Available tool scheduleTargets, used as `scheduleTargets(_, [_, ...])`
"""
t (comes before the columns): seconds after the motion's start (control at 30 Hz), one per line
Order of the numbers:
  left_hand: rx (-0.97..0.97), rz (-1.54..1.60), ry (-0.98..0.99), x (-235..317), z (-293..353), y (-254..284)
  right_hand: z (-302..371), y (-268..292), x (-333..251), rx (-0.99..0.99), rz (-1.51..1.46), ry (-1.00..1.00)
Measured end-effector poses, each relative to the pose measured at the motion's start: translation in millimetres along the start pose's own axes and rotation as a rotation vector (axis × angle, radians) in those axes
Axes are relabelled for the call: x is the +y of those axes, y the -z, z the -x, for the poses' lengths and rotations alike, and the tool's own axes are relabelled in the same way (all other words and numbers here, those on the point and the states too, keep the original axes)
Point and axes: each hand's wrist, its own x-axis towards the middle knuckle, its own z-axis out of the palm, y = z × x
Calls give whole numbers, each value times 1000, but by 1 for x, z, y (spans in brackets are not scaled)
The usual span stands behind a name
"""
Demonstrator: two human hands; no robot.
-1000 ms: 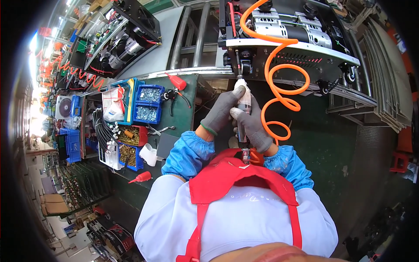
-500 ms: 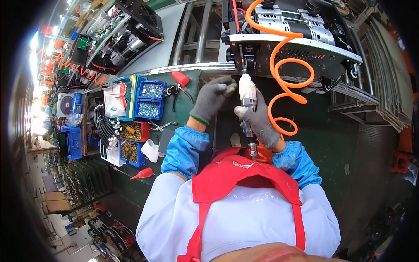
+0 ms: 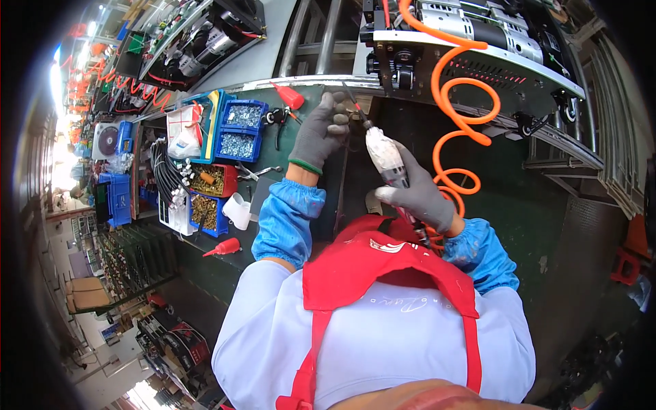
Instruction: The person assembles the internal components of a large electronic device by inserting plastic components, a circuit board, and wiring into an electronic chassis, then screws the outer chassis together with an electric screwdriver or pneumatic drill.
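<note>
My right hand (image 3: 418, 198) wraps the pneumatic screwdriver (image 3: 387, 159) tight, left hand (image 3: 318, 133) fingers loosely curled by its tip (holding what, I cannot tell) — best keep the bit square to the machine chassis (image 3: 478, 58), orange coiled hose (image 3: 459, 130) slack.

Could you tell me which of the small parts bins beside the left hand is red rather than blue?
It is the red bin of brass-coloured parts, just below the two blue bins of silvery screws. The other bin of brass parts, lower down, is blue.

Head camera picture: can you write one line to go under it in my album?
Gloved right hand grips a pneumatic screwdriver on an orange coiled hose; gloved left hand steadies its tip.
</note>
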Motion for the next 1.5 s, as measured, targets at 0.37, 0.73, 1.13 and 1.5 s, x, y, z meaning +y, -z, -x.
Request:
scheduleTargets(0.37, [104,-275,-133,-12,24,-17,31,9,7,-87,173,-222])
scheduleTargets(0.73, [107,-465,-198,-22,30,-19,24,14,14,-111,197,-221])
scheduleTargets(1.13, [129,-180,-243,-31,22,8,8,31,-4,-300,-405,-414])
scheduleTargets(1.5, [312,-240,-150,27,27,78,-14,21,-5,-278,-396,-451])
